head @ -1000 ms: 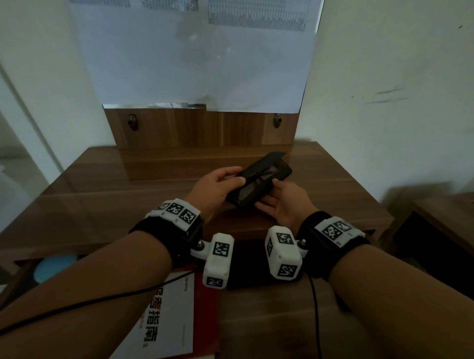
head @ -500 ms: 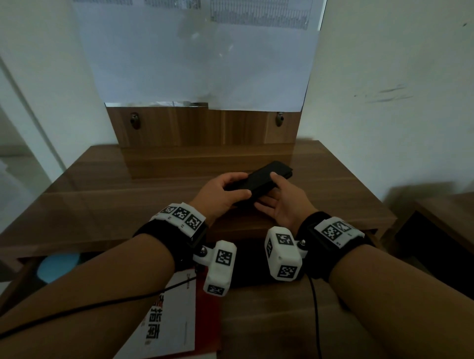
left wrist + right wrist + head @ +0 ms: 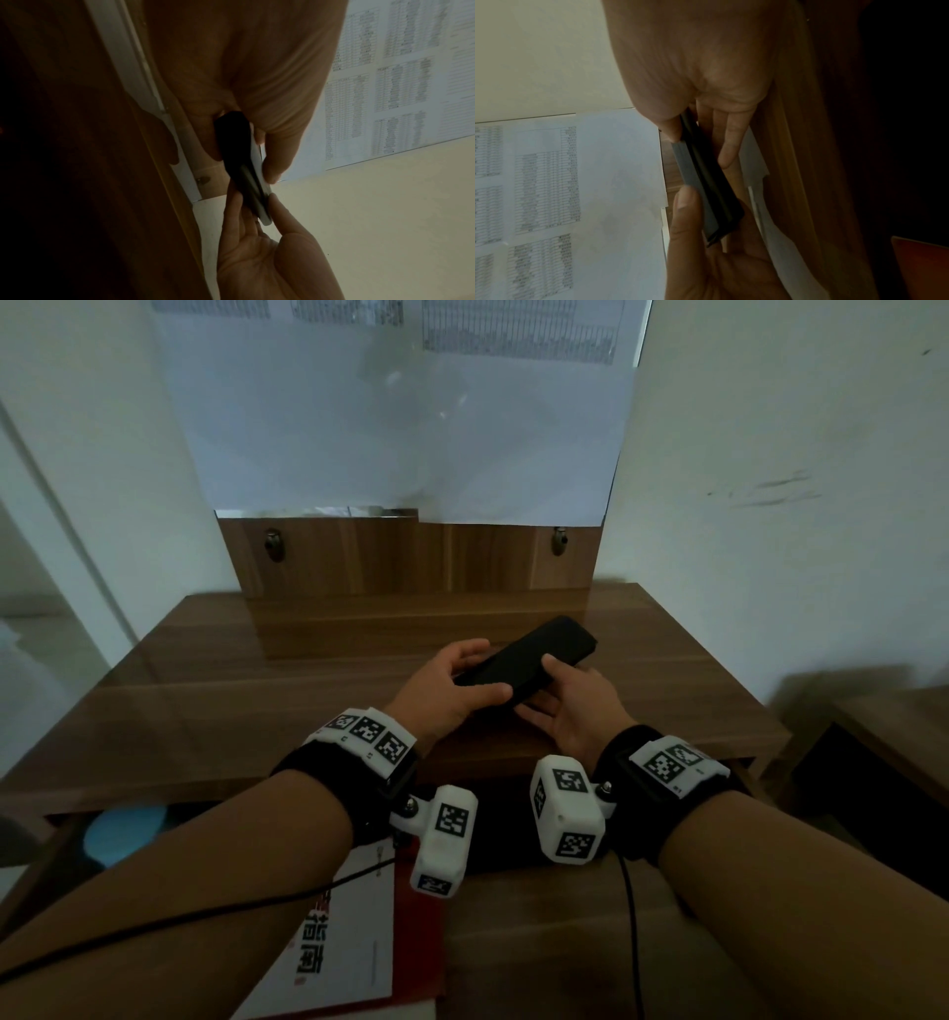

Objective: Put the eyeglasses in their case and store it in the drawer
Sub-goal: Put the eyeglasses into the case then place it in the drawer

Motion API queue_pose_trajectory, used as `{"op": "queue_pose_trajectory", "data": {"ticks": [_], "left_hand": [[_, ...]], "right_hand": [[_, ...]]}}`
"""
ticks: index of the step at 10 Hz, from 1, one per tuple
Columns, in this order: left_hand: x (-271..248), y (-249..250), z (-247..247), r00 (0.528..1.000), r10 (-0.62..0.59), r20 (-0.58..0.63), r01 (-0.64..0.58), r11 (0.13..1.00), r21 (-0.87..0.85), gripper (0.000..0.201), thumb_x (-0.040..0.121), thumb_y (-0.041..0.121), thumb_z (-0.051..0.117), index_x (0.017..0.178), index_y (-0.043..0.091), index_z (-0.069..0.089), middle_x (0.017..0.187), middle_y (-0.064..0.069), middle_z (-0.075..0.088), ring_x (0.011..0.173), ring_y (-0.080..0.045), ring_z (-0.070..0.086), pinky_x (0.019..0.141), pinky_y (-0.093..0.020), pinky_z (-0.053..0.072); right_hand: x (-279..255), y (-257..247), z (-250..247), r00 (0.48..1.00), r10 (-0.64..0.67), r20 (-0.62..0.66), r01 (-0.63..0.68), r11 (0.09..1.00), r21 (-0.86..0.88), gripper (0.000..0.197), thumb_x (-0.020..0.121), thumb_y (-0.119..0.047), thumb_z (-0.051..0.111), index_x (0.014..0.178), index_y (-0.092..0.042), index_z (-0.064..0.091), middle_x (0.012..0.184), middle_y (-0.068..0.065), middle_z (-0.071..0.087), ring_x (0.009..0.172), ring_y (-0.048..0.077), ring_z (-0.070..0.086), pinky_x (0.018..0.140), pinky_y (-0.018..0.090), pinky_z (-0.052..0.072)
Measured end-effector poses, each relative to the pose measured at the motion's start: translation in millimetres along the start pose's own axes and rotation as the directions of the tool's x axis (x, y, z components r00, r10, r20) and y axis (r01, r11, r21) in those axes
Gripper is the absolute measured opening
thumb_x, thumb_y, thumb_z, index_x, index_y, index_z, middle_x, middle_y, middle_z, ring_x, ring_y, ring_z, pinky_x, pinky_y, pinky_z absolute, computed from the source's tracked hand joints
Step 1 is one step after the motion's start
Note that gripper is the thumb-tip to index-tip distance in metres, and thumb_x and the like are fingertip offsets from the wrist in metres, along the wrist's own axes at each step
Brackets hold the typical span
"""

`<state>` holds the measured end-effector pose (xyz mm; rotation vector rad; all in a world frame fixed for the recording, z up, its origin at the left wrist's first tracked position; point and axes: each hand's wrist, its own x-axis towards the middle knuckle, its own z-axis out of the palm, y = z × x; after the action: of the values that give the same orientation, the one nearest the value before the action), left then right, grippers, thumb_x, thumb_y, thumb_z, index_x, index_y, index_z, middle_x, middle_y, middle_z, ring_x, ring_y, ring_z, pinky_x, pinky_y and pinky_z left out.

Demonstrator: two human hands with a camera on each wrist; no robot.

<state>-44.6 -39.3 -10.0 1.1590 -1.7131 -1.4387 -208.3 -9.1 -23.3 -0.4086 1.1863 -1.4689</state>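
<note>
The black eyeglass case (image 3: 534, 654) is closed and held slantwise just above the wooden desk (image 3: 257, 701). My left hand (image 3: 477, 670) grips its near end, thumb on top and fingers behind. My right hand (image 3: 539, 690) holds its middle, thumb on the lid and fingers underneath. The left wrist view shows the case (image 3: 236, 146) edge-on between my thumb and fingers. In the right wrist view the case (image 3: 706, 182) is pinched by both hands. The eyeglasses are hidden from every view. The drawer (image 3: 539, 942) stands pulled out below the desk's front edge, under my wrists.
In the drawer lie a red and white booklet (image 3: 349, 942) and, at the far left, a light blue round object (image 3: 123, 829). A paper-covered mirror board (image 3: 411, 428) stands at the desk's back. A dark low unit (image 3: 873, 762) sits to the right.
The case's lid, raised a second ago with the glasses showing inside, has come down and is shut. Both hands have kept hold of the case.
</note>
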Motion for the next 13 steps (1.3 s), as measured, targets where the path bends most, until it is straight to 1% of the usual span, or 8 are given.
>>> {"op": "queue_pose_trajectory", "data": {"ticks": [2,6,7,9,10,11,12,13], "left_hand": [[-3.4,4.1,7.4,0.975,-0.219,-0.041,0.196,0.931,-0.309,0.051,0.091,0.023,0.061,0.138,0.021,0.043,0.13,-0.006,0.05,0.113,-0.022,0.055,0.076,-0.034,0.057],[-25.6,12.0,2.0,0.974,-0.215,-0.064,0.184,0.928,-0.325,0.013,0.099,0.018,0.045,0.107,0.015,0.056,0.117,-0.012,0.054,0.102,-0.027,0.057,0.069,-0.035,0.051],[-38.0,14.6,-0.8,0.976,-0.21,-0.059,0.182,0.933,-0.31,0.021,0.1,0.02,0.044,0.117,0.013,0.055,0.112,-0.011,0.054,0.092,-0.024,0.057,0.061,-0.031,0.049],[-67.7,21.9,3.1,0.967,-0.237,-0.097,0.199,0.934,-0.296,0.013,0.098,0.03,0.049,0.097,0.017,0.052,0.097,-0.006,0.055,0.083,-0.018,0.057,0.06,-0.028,0.049],[-79.5,23.2,4.9,0.951,-0.285,-0.116,0.242,0.925,-0.293,0.019,0.096,0.036,0.051,0.098,0.017,0.054,0.096,-0.006,0.057,0.086,-0.019,0.057,0.063,-0.027,0.05],[-91.1,17.1,8.8,0.935,-0.326,-0.138,0.279,0.918,-0.281,0.024,0.094,0.037,0.053,0.105,0.015,0.056,0.101,-0.009,0.057,0.091,-0.023,0.056,0.061,-0.03,0.049],[-100.7,7.8,15.2,0.927,-0.356,-0.115,0.318,0.913,-0.256,0.024,0.096,0.032,0.052,0.109,0.012,0.056,0.101,-0.011,0.057,0.089,-0.024,0.056,0.059,-0.03,0.048],[-109.5,-2.8,22.3,0.916,-0.39,-0.098,0.363,0.906,-0.218,0.018,0.098,0.025,0.048,0.104,0.009,0.055,0.096,-0.011,0.056,0.086,-0.024,0.056,0.058,-0.031,0.047]], "right_hand": [[-3.9,-2.4,-2.5,0.999,-0.035,-0.008,0.036,0.999,0.036,0.042,0.096,-0.016,0.054,0.136,-0.016,0.041,0.124,0.015,0.062,0.108,0.032,0.065,0.062,0.039,0.06],[-31.7,-22.2,-13.9,0.982,-0.146,-0.118,0.148,0.989,0.009,0.044,0.093,-0.022,0.059,0.133,-0.013,0.043,0.122,0.015,0.054,0.1,0.031,0.063,0.064,0.039,0.06],[-44.3,-26.7,-23.6,0.976,-0.141,-0.165,0.123,0.986,-0.117,0.034,0.092,-0.031,0.059,0.12,-0.014,0.049,0.111,0.01,0.056,0.097,0.025,0.061,0.079,0.041,0.058],[-74.1,-13.8,-36.2,0.947,-0.288,-0.145,0.209,0.89,-0.405,0.052,0.096,-0.04,0.05,0.133,-0.004,0.052,0.078,-0.007,0.051,0.066,0.007,0.049,0.059,0.025,0.043],[-95.6,-12.4,-37.5,0.948,-0.277,-0.159,0.172,0.862,-0.476,0.053,0.097,-0.039,0.048,0.135,-0.002,0.05,0.083,-0.004,0.055,0.064,0.007,0.047,0.057,0.023,0.041],[-102.3,-10.4,-47.4,0.957,-0.255,-0.138,0.1,0.737,-0.669,0.047,0.098,-0.032,0.045,0.139,-0.009,0.044,0.108,0.009,0.056,0.073,0.016,0.047,0.062,0.029,0.042],[-114.0,-6.0,-53.9,0.964,-0.188,-0.187,0.01,0.732,-0.681,0.047,0.096,-0.039,0.046,0.132,-0.009,0.049,0.099,0.008,0.053,0.073,0.018,0.047,0.06,0.029,0.042],[-115.2,4.8,-65.6,0.974,-0.117,-0.195,-0.048,0.731,-0.68,0.026,0.098,-0.032,0.046,0.11,-0.01,0.055,0.11,0.014,0.053,0.086,0.025,0.054,0.075,0.036,0.05]]}}
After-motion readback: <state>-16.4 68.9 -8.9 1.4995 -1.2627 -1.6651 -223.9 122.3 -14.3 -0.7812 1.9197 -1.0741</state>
